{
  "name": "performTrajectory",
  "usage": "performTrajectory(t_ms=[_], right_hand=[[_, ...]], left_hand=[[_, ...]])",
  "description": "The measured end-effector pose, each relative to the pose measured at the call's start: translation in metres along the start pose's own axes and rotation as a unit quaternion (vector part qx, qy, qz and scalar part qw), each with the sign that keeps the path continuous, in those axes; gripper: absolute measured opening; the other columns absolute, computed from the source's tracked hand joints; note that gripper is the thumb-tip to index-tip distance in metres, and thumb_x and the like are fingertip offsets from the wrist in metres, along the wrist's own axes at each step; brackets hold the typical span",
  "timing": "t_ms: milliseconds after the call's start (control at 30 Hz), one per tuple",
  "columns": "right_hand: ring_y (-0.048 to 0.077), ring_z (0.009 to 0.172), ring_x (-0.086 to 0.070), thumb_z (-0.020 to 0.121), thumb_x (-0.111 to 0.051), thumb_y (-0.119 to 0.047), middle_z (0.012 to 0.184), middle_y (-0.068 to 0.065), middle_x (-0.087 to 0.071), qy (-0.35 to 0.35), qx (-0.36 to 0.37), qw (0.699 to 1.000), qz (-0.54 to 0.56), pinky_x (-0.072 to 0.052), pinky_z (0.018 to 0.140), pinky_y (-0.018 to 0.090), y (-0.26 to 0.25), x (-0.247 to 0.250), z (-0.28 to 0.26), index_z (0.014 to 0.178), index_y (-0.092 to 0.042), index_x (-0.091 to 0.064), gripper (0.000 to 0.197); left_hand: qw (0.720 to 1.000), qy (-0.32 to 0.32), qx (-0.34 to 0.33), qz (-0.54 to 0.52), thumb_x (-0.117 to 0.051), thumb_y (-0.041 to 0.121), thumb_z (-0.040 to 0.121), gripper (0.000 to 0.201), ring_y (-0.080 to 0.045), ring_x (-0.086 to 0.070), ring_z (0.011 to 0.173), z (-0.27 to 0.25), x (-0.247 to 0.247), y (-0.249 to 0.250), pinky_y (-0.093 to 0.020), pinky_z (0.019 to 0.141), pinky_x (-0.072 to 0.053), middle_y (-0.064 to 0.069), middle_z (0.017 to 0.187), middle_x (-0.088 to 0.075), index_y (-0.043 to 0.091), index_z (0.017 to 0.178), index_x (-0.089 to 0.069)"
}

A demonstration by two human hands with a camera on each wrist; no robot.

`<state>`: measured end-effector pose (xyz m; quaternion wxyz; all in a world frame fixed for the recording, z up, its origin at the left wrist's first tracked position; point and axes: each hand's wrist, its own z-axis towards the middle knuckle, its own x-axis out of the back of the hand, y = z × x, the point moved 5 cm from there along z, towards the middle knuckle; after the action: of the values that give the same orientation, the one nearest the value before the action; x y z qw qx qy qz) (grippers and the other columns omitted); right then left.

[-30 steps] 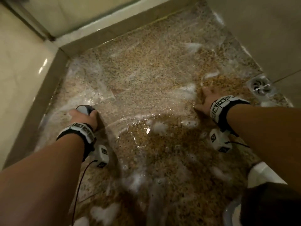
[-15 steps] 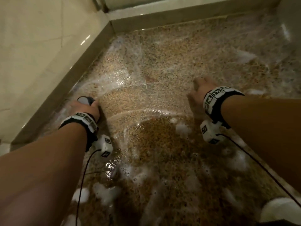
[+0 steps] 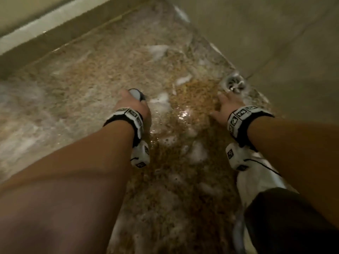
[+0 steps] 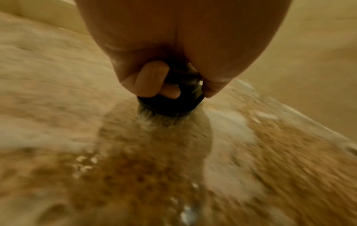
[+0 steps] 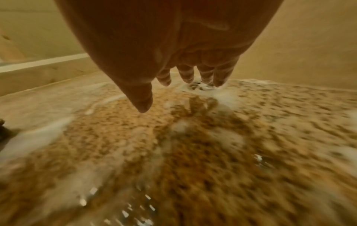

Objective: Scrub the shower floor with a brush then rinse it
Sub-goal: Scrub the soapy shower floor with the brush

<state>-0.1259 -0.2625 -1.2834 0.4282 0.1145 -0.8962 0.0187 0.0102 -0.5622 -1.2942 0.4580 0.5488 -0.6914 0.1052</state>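
The speckled brown shower floor (image 3: 91, 85) is wet and streaked with white foam (image 3: 159, 101). My left hand (image 3: 134, 105) grips a round black scrub brush (image 4: 170, 105) with a grey knob (image 3: 134, 93), its pale bristles pressed onto the floor (image 4: 135, 160) near the middle. My right hand (image 3: 226, 107) lies flat on the wet floor (image 5: 193, 145) with fingers (image 5: 185, 75) spread and straight, just in front of the round metal drain (image 3: 233, 84). The drain (image 5: 199, 86) shows past the fingertips in the right wrist view.
A raised tiled curb (image 3: 45, 39) runs along the far left side of the floor. A beige wall (image 3: 275, 43) borders the right side. Something white (image 3: 256, 182) and a dark knee (image 3: 284, 220) sit at the lower right.
My left hand has carried the brush from the left side by the curb toward the middle of the floor. My right hand has shifted right, up to the drain.
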Motion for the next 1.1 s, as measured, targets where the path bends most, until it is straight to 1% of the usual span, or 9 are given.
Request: performTrajectory(t_ms=[133, 300, 433, 533, 600, 733, 867, 967, 1100], right_hand=[[0.037, 0.152, -0.008, 0.095, -0.048, -0.062, 0.167, 0.0, -0.001, -0.026, -0.037, 0.998, 0.037, -0.022, 0.121, 0.053, 0.043, -0.03, -0.014, 0.16, -0.035, -0.005, 0.083], [0.033, 0.154, 0.002, 0.091, -0.055, -0.065, 0.168, 0.001, 0.007, -0.013, -0.016, 0.998, 0.067, -0.014, 0.124, 0.051, 0.029, -0.044, -0.024, 0.161, -0.034, -0.004, 0.092], [0.034, 0.153, 0.011, 0.08, -0.066, -0.07, 0.166, 0.001, 0.019, -0.03, -0.001, 0.998, 0.047, -0.008, 0.124, 0.051, 0.015, -0.05, -0.022, 0.159, -0.033, 0.005, 0.113], [0.035, 0.153, 0.015, 0.075, -0.07, -0.072, 0.165, 0.001, 0.024, -0.045, -0.002, 0.998, 0.04, -0.007, 0.123, 0.051, 0.016, -0.054, -0.016, 0.158, -0.033, 0.012, 0.123], [0.035, 0.152, 0.015, 0.075, -0.07, -0.073, 0.165, 0.002, 0.025, -0.047, -0.004, 0.999, 0.024, -0.006, 0.123, 0.05, 0.016, -0.053, -0.016, 0.158, -0.032, 0.015, 0.125], [0.037, 0.152, 0.017, 0.072, -0.071, -0.075, 0.164, 0.005, 0.025, -0.054, -0.006, 0.999, 0.009, -0.008, 0.124, 0.053, 0.01, -0.051, -0.013, 0.158, -0.029, 0.015, 0.13], [0.036, 0.152, 0.015, 0.072, -0.076, -0.07, 0.165, 0.002, 0.023, -0.046, -0.005, 0.999, 0.029, -0.011, 0.124, 0.055, 0.012, -0.048, -0.015, 0.159, -0.031, 0.011, 0.129], [0.034, 0.153, 0.013, 0.07, -0.077, -0.069, 0.165, -0.001, 0.021, -0.037, 0.016, 0.998, 0.045, -0.014, 0.123, 0.054, 0.017, -0.049, -0.016, 0.158, -0.034, 0.007, 0.127], [0.032, 0.153, 0.014, 0.068, -0.075, -0.073, 0.164, -0.005, 0.024, -0.038, 0.017, 0.998, 0.041, -0.015, 0.123, 0.055, 0.023, -0.056, -0.009, 0.157, -0.037, 0.012, 0.13]], left_hand=[[0.989, -0.036, -0.098, 0.103, -0.054, 0.047, 0.098, 0.063, -0.035, -0.06, 0.081, -0.019, -0.032, 0.041, -0.043, 0.069, -0.05, -0.02, 0.112, -0.064, 0.015, 0.144, -0.024], [0.944, -0.075, -0.24, 0.215, -0.06, 0.052, 0.095, 0.053, -0.038, -0.065, 0.088, -0.034, -0.067, 0.065, -0.038, 0.068, -0.045, -0.018, 0.11, -0.066, 0.018, 0.125, -0.033], [0.967, -0.048, -0.181, 0.171, -0.057, 0.052, 0.098, 0.074, -0.042, -0.064, 0.104, -0.013, -0.058, 0.077, -0.043, 0.073, -0.045, -0.023, 0.127, -0.062, 0.013, 0.15, -0.022], [0.988, -0.026, -0.111, 0.104, -0.058, 0.049, 0.099, 0.076, -0.043, -0.06, 0.114, 0.001, -0.049, 0.093, -0.044, 0.075, -0.044, -0.023, 0.14, -0.055, 0.012, 0.153, -0.019], [0.987, -0.02, -0.11, 0.118, -0.059, 0.048, 0.099, 0.073, -0.041, -0.062, 0.106, 0.0, -0.048, 0.102, -0.044, 0.073, -0.044, -0.023, 0.135, -0.058, 0.011, 0.151, -0.021], [0.928, -0.028, -0.287, 0.237, -0.061, 0.055, 0.094, 0.06, -0.037, -0.064, 0.085, -0.028, -0.061, 0.102, -0.04, 0.068, -0.049, -0.017, 0.109, -0.068, 0.019, 0.131, -0.032], [0.861, -0.103, -0.4, 0.298, -0.061, 0.059, 0.091, 0.049, -0.034, -0.067, 0.091, -0.071, -0.093, 0.087, -0.038, 0.072, -0.053, -0.01, 0.113, -0.068, 0.026, 0.113, -0.032], [0.883, -0.089, -0.37, 0.276, -0.06, 0.058, 0.093, 0.048, -0.035, -0.067, 0.096, -0.058, -0.088, 0.093, -0.041, 0.075, -0.053, -0.011, 0.116, -0.066, 0.025, 0.115, -0.034], [0.944, -0.026, -0.262, 0.2, -0.065, 0.048, 0.095, 0.059, -0.042, -0.065, 0.106, -0.008, -0.057, 0.107, -0.043, 0.077, -0.047, -0.022, 0.123, -0.064, 0.014, 0.133, -0.035]])
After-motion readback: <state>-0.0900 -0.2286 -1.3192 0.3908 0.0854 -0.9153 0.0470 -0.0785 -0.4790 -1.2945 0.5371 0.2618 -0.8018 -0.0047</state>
